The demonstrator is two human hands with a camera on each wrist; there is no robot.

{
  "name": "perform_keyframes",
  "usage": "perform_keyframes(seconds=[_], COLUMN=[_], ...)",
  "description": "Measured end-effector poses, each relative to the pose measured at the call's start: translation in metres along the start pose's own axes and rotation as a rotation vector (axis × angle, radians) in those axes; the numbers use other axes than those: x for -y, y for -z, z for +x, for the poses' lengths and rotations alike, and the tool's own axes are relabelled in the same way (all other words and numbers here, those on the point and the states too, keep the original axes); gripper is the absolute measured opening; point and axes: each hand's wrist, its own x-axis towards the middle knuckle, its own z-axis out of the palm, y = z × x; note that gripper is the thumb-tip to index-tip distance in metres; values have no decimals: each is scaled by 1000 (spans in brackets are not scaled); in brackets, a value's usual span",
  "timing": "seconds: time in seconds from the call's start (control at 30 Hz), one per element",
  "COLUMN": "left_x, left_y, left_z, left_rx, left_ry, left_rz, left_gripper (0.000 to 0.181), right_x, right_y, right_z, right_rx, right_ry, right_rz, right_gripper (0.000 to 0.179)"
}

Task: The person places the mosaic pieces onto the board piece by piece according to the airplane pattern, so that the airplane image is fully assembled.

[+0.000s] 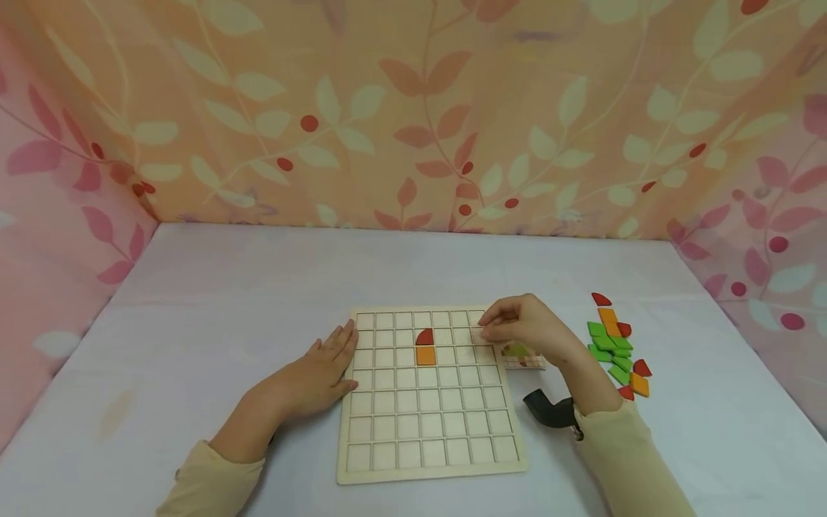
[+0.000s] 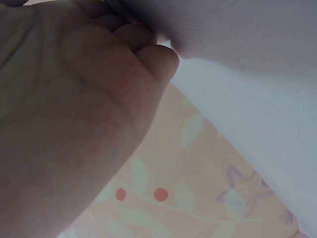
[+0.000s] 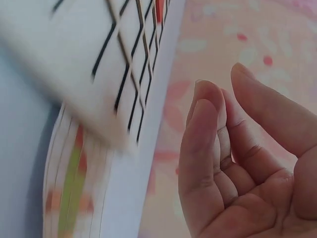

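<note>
Board [image 1: 429, 424] is lying on the table [image 1: 258, 287], red tile [image 1: 426, 337] and orange tile [image 1: 426, 355] sitting toward its twelve o'clock. Left hand [image 1: 314, 379] is resting straight-fingered at its nine o'clock edge. Right hand [image 1: 533, 327] is hovering empty at two o'clock, its grip standing narrowly parted; loose tiles [image 1: 602, 343] are lying beyond, toward three.
</note>
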Motion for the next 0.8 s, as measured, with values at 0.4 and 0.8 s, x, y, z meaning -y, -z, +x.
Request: perform_keyframes(seconds=[0.4,0.8], left_x=[-2,3], left_y=[-1,2], left_z=[3,1], left_rx=[12,-3], left_ry=[-11,-25], left_rz=[-1,10], left_gripper=[72,72], right_x=[-26,-49], right_y=[45,87], right_z=[-39,-52], right_rx=[-121,-219], right_ry=[-60,-117], right_rz=[-10,-33], right_gripper=[33,42])
